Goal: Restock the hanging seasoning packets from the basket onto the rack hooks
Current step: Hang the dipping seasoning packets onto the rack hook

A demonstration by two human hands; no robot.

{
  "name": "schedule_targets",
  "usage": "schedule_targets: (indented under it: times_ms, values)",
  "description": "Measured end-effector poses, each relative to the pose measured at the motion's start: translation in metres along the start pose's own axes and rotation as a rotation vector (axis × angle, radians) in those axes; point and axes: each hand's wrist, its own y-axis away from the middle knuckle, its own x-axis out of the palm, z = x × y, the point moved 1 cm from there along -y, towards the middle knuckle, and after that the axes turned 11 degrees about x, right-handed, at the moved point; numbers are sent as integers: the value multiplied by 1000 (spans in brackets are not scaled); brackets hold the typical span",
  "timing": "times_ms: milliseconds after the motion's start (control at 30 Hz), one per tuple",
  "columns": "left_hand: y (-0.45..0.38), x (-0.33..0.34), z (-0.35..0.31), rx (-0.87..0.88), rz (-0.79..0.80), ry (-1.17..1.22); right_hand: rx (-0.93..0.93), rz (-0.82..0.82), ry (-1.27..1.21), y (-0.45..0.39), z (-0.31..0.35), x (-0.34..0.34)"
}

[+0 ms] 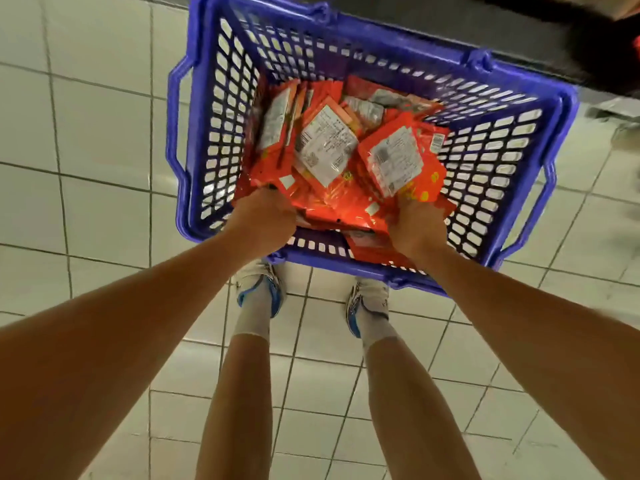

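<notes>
Basket (221,109): blue, centre of the frame, on the tiled floor (86,140).
Packets (346,188): we see red packets heaped inside; white back labels, print unreadable.
Left hand (263,220): fingers curled, gripping packets.
Right hand (417,226): fingers gripping packets too.

Print on packets (327,143) apparently illegible.

Bright glare, wide-angle warp, blurred corner.

hands (341,223) apparently gripping red packets (346,199) | blue basket (207,98) | tiled floor (86,133)
</notes>
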Motion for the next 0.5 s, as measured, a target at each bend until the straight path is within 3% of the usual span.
schedule_targets:
  times_ms: [133, 233, 400, 500]
  values:
    - [12, 4, -23, 371, -126, -342, -247, -33, 21, 39, 6, -31]
    - [12, 14, -46, 548, -103, -617, -453, -83, -111, 60, 16, -58]
    - [0, 10, -66, 500, -160, -781, -618, -163, -324, 61, 25, -84]
    - [-8, 5, -57, 409, -123, -563, -430, -185, -527, 35, 17, -77]
